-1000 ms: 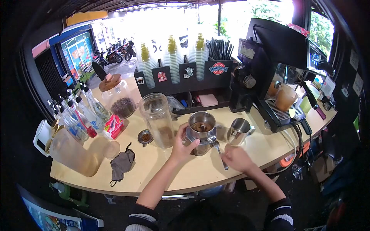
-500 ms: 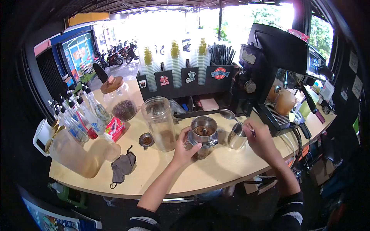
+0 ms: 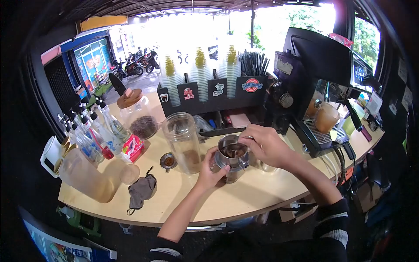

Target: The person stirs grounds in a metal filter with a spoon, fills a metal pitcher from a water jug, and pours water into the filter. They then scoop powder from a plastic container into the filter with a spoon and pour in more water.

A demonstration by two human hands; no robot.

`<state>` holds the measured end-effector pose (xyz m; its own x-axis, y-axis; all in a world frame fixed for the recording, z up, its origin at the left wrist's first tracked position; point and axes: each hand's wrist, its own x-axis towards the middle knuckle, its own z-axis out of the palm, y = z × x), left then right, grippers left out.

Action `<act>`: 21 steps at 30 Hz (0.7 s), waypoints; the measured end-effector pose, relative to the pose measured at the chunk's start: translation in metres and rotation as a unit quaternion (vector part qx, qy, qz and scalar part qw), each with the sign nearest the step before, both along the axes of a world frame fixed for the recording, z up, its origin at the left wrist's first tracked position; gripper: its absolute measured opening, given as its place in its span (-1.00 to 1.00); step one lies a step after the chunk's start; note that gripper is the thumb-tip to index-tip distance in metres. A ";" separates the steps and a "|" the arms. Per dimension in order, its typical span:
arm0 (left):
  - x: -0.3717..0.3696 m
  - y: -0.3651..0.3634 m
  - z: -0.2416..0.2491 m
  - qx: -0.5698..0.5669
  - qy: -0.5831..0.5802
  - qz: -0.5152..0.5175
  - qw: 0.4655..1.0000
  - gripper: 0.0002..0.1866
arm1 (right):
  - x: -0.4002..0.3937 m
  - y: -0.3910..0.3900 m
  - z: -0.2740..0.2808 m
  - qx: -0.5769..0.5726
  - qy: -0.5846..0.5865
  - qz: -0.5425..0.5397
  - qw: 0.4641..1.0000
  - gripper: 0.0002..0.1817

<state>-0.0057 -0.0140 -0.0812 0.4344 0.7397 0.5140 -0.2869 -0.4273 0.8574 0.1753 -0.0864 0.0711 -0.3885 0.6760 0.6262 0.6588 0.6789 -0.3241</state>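
Observation:
My left hand (image 3: 211, 171) is wrapped around the side of a metal coffee drip filter (image 3: 238, 163), which sits upright on a metal cup (image 3: 235, 176). Dark brown contents show inside the filter. Over its right rim, my right hand (image 3: 271, 147) pinches a spoon whose bowl is down in the filter, mostly hidden by the fingers. Behind the right forearm, a metal pitcher (image 3: 267, 167) is largely covered. Left of the filter stands a tall clear container (image 3: 183, 148) with brown powder low inside. A small metal dish (image 3: 168, 161) with brown residue lies beside it.
Syrup bottles (image 3: 89, 131), a plastic jug (image 3: 83, 174), a bean jar (image 3: 142, 114) and a dark face mask (image 3: 142, 192) occupy the left. A black organizer (image 3: 198, 105) with stacked cups stands behind. An espresso machine (image 3: 323, 126) and grinder (image 3: 283, 83) are right.
My right hand has moved left with the spoon, from above the pitcher to the filter, and the spoon's bowl has gone down into it. My left hand keeps its hold.

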 end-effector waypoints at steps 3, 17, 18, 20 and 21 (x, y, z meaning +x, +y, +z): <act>0.000 -0.002 0.001 -0.009 0.017 0.010 1.000 -0.31 | 0.004 0.000 -0.001 -0.023 -0.008 0.008 1.000 -0.88; -0.010 -0.006 0.023 0.049 0.130 0.064 0.988 -0.19 | 0.031 0.013 0.011 -0.093 -0.008 0.100 0.991 -0.84; -0.012 -0.009 0.034 0.049 0.133 0.070 0.987 -0.19 | 0.033 0.017 0.009 -0.081 -0.015 0.098 0.992 -0.84; -0.011 -0.016 0.060 0.118 0.184 0.113 0.969 -0.14 | 0.036 0.018 0.004 -0.081 0.003 0.127 0.989 -0.84; -0.010 -0.015 0.062 0.117 0.187 0.119 0.968 -0.14 | 0.037 0.019 0.003 -0.082 0.020 0.150 0.985 -0.84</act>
